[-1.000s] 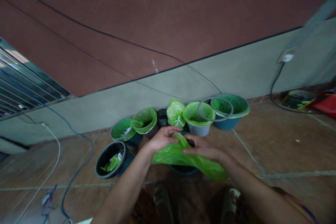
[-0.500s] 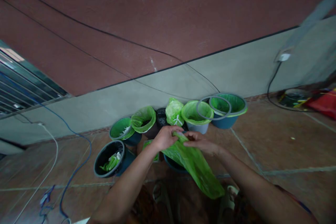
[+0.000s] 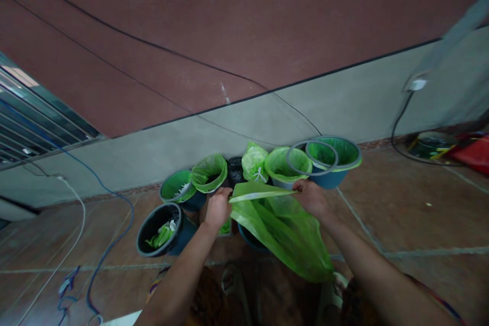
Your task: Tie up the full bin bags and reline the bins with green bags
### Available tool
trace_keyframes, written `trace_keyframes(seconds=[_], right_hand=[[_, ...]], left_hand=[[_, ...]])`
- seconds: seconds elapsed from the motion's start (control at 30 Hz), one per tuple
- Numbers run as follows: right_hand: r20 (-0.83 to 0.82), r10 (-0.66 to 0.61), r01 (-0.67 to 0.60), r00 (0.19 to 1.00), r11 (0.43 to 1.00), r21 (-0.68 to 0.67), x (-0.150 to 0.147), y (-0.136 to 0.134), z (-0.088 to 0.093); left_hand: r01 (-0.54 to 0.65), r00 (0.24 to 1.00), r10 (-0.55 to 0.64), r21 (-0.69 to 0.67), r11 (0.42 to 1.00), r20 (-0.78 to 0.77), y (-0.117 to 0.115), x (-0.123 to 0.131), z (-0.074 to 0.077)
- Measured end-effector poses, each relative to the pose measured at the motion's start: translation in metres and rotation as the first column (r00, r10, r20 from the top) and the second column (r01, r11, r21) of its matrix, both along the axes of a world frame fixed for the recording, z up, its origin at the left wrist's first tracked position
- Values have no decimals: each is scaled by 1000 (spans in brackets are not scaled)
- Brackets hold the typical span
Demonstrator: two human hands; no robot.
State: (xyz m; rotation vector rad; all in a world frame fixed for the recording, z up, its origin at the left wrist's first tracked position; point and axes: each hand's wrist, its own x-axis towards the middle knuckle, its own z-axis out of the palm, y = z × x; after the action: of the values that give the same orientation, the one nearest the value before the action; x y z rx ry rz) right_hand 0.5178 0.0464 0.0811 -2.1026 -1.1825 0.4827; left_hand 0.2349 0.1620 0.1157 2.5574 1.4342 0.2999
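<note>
Green bag (image 3: 282, 224) stretched open between left hand (image 3: 217, 209) and right hand (image 3: 312, 197).

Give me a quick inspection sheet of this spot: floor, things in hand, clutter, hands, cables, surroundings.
Surface: brown tiled floor, with pale grout lines.
Job's things: green bag, its mouth pulled wide, hanging over a dark blue bin.
Clutter: lined bins in a row by the wall; loose grey ring resting on the rims at right; tied bag; black bin with green scraps inside.
Hands: left hand and right hand each grip the bag's rim.
Cables: blue cable and white cable on the floor; black cable to a wall socket.
Surroundings: grey and red-brown wall; metal grille at left.
</note>
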Motion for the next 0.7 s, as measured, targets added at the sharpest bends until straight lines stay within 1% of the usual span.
trace_keyframes(seconds=[0.1, 0.2, 0.3, 0.4, 0.5, 0.57, 0.63, 0.7], right_hand=[[84, -56, 59, 995, 998, -35, 2, -2, 3], [168, -98, 108, 981, 993, -48, 12, -4, 0], [200, -131, 142, 971, 989, -38, 29, -6, -7], [201, -145, 156, 969, 987, -37, 50, -9, -12], [162, -152, 162, 975, 986, -49, 66, -13, -13], [83, -146, 153, 986, 985, -83, 72, -16, -10], [-23, -158, 153, 987, 979, -133, 74, -17, -6], [-97, -186, 171, 978, 975, -143, 72, -18, -1]], left_hand=[[-89, 996, 88, 37, 995, 23, 5, -13, -5], [-170, 983, 165, 64, 983, 77, 9, -27, -3], [-256, 962, 252, 31, 966, 109, 10, -44, 4], [-304, 944, 304, -22, 952, 125, 12, -63, 14], [-323, 929, 331, -78, 943, 165, 16, -81, 22], [-315, 922, 335, -130, 940, 192, 19, -89, 24], [-295, 918, 331, -182, 938, 216, 21, -94, 22], [-295, 901, 350, -230, 928, 255, 23, -96, 18]])
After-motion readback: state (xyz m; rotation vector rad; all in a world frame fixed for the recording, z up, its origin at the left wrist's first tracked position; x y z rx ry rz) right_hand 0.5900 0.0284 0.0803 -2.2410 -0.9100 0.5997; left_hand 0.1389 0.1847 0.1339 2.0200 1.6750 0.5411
